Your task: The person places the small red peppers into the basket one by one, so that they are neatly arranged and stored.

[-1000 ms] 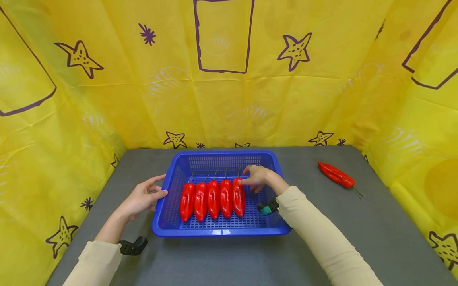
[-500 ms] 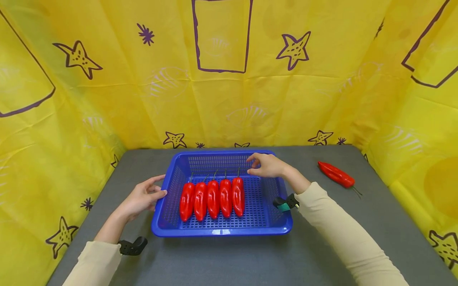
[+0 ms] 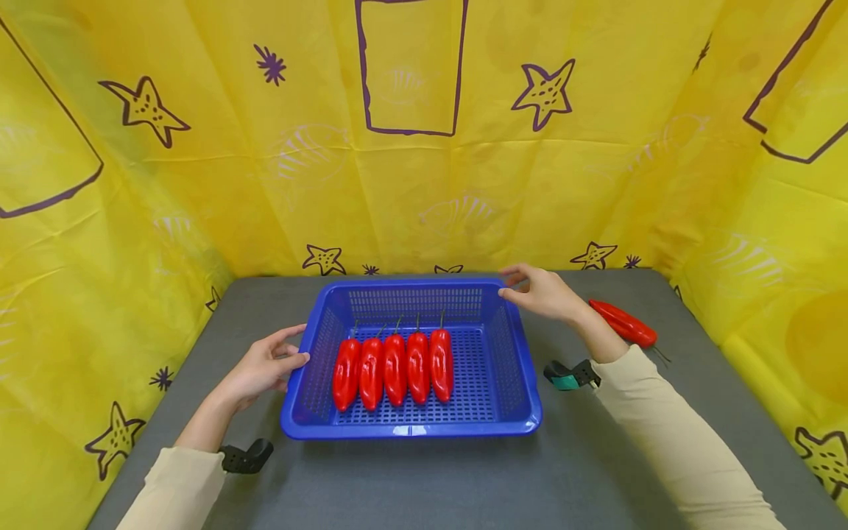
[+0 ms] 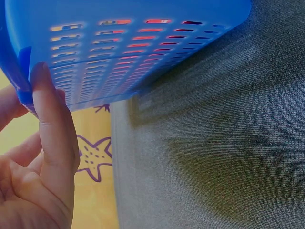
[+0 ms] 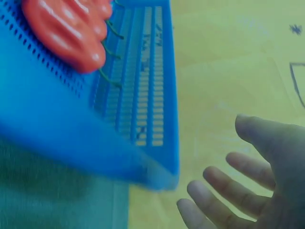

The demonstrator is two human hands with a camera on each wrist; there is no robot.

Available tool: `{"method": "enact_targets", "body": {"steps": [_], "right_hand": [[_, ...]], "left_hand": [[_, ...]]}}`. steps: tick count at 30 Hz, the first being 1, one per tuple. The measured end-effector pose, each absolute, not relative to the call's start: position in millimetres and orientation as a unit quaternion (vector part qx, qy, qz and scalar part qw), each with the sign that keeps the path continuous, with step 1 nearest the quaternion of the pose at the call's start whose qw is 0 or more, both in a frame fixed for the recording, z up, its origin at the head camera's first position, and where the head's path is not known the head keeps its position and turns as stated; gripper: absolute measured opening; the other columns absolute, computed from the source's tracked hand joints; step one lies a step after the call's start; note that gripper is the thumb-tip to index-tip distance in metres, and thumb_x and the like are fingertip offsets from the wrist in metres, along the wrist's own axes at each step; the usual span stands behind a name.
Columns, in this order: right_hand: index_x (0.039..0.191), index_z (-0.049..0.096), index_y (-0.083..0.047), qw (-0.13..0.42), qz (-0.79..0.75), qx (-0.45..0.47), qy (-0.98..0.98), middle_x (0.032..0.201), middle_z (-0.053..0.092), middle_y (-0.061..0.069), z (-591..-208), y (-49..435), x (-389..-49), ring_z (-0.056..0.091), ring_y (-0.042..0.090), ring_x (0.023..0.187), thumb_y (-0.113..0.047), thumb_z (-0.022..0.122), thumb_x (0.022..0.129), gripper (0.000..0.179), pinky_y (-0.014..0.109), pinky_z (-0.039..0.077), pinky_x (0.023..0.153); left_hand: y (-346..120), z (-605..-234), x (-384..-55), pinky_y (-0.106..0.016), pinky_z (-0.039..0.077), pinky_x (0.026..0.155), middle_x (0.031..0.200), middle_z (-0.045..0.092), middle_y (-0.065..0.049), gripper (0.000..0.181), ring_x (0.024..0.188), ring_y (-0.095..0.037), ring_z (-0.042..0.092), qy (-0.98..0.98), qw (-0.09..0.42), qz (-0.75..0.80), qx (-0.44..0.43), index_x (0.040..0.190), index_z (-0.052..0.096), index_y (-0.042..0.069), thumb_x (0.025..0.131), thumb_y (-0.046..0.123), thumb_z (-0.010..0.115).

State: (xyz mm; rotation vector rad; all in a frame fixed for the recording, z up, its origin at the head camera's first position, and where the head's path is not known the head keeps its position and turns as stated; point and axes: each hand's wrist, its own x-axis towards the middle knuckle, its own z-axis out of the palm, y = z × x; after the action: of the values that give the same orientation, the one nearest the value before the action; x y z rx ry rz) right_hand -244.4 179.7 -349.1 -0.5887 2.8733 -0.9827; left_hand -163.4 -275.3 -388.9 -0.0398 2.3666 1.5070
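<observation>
A blue plastic basket (image 3: 411, 431) with slotted walls stands mid-table in the head view. Several shiny red peppers (image 3: 395, 370) lie side by side in it, green stems pointing to the back. My left hand (image 3: 260, 370) holds the basket's left rim; the left wrist view has the thumb (image 4: 50, 109) against it and other fingers behind. Just past the back right corner hovers my right hand (image 3: 545, 293), holding nothing. Its fingers are spread beside the basket's corner in the right wrist view. One more red pepper (image 3: 621, 322) lies on the table beyond the right wrist.
The dark grey table (image 3: 397, 486) runs back to a yellow cloth (image 3: 424, 184) printed with starfish, which also hangs on both sides. Each wrist wears a black band (image 3: 246, 456). Inside the basket, bare mesh floor shows right of the row of peppers.
My right hand has left the rightmost pepper in the basket and moved right and back, out over the rim. The left hand and the peppers have stayed in place.
</observation>
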Motion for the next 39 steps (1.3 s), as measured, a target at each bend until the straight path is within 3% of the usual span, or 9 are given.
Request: {"method": "enact_targets", "body": {"steps": [12,22,29,35,39], "right_hand": [[0.13,0.047,-0.01,0.003,-0.329,-0.098,0.939,0.12,0.058,0.018,-359.3,228.9,-235.4,0.058,0.034,0.105,-0.044,0.054,0.09,0.053,0.046,0.05,0.079],[0.136,0.038,-0.004,-0.006,-0.359,-0.03,0.933,0.13,0.047,0.026,-377.5,262.8,-221.7,0.046,0.043,0.118,-0.049,0.044,0.092,0.064,0.056,0.043,0.09],[0.138,0.033,0.0,-0.029,-0.368,0.027,0.929,0.128,0.049,0.028,-398.3,288.9,-212.9,0.047,0.044,0.115,-0.047,0.043,0.093,0.066,0.057,0.037,0.093],[0.137,0.031,0.005,-0.041,-0.362,0.095,0.926,0.126,0.049,0.031,-414.3,309.4,-203.8,0.061,0.04,0.092,-0.048,0.04,0.094,0.069,0.046,0.047,0.079],[0.134,0.035,0.007,-0.058,-0.353,0.135,0.924,0.121,0.051,0.033,-423.2,322.1,-198.9,0.066,0.024,0.065,-0.045,0.04,0.094,0.066,0.038,0.048,0.07]], "left_hand": [[-275.8,-389.4,-162.1,-0.04,0.056,0.064,0.098,0.057,-0.018,0.069,0.076,-0.023,0.065,0.831,0.165,0.53,-0.015,0.145,0.023,0.01,0.089,0.021,0.061],[-275.4,-391.0,-162.7,-0.04,0.056,0.064,0.098,0.057,-0.019,0.068,0.075,-0.024,0.064,0.834,0.161,0.528,-0.017,0.144,0.025,0.01,0.089,0.021,0.061],[-274.8,-391.4,-162.6,-0.041,0.056,0.064,0.098,0.057,-0.019,0.068,0.075,-0.024,0.064,0.832,0.161,0.53,-0.017,0.145,0.025,0.01,0.089,0.021,0.061],[-274.5,-391.0,-163.2,-0.041,0.056,0.065,0.098,0.057,-0.019,0.068,0.076,-0.023,0.064,0.833,0.162,0.528,-0.02,0.145,0.025,0.01,0.089,0.021,0.061],[-274.3,-390.4,-163.8,-0.041,0.056,0.065,0.098,0.057,-0.019,0.068,0.075,-0.023,0.064,0.836,0.16,0.525,-0.021,0.145,0.025,0.01,0.089,0.022,0.062]]}}
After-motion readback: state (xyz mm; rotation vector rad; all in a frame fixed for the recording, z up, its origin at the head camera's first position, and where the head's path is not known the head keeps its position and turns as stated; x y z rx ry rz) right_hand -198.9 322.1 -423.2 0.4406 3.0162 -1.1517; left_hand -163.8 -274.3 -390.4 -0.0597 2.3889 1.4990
